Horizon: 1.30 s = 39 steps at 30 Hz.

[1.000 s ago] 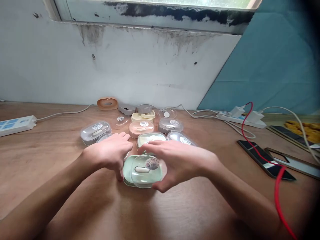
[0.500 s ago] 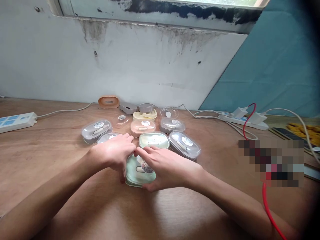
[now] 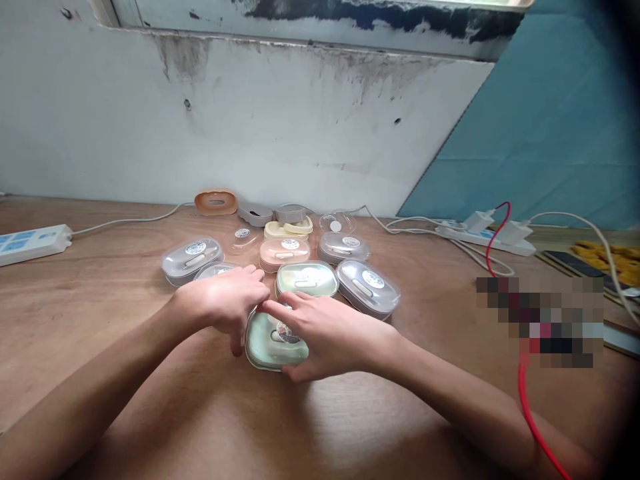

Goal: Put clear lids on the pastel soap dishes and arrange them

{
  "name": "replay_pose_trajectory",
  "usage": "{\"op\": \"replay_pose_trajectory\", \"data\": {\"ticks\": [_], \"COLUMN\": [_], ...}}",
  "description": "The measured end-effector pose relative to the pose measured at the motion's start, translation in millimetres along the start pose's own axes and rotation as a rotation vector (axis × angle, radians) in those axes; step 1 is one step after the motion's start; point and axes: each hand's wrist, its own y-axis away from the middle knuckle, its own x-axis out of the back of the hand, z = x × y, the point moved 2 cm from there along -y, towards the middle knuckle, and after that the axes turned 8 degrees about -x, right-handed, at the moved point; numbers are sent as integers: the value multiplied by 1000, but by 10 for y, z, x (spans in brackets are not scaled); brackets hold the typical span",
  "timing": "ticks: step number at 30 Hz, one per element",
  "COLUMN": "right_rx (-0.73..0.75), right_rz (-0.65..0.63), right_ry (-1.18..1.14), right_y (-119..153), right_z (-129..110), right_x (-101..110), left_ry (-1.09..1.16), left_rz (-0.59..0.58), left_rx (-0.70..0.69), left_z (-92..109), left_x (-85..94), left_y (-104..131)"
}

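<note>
A pale green soap box [image 3: 270, 350] with a clear lid and a round sticker lies flat on the table nearest me. My right hand [image 3: 330, 333] spans its right side, thumb at the near edge and fingers over the far edge, gripping it. At its far left corner is my left hand [image 3: 230, 297], fingers curved and apart from the thumb, which hangs just off the box's left side. The fingertips of both hands meet near that corner. Just beyond stands a second green soap box [image 3: 307, 279]. A grey soap box [image 3: 215, 270] is partly hidden behind my left hand.
Around them sit more lidded boxes: grey [image 3: 369, 287], grey [image 3: 193, 260] and peach [image 3: 285, 255]. Loose orange [image 3: 215, 202] and cream [image 3: 287, 230] parts lie by the wall. Power strips [image 3: 35, 243] and cables flank the table; a red cable [image 3: 530, 413] crosses my right forearm.
My left thumb has come away from the green box's left side. The box, still in my right hand, has shifted slightly left. The whole view has also moved a little.
</note>
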Motion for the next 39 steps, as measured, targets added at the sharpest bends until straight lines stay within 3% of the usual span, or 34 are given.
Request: {"op": "replay_pose_trajectory", "data": {"ticks": [20,27,39], "right_rx": [-65,-3,-4], "right_rz": [-50,27,33], "right_ry": [19,62,92], "right_y": [48,46,71], "right_z": [10,-34,-11], "right_x": [22,70,83], "left_ry": [100,109,145], "left_rz": [18,29,106], "left_rx": [-7,-7,-74], "left_z": [-8,-42,-83], "left_x": [20,7,-33], "left_y": [6,-20,-40]}}
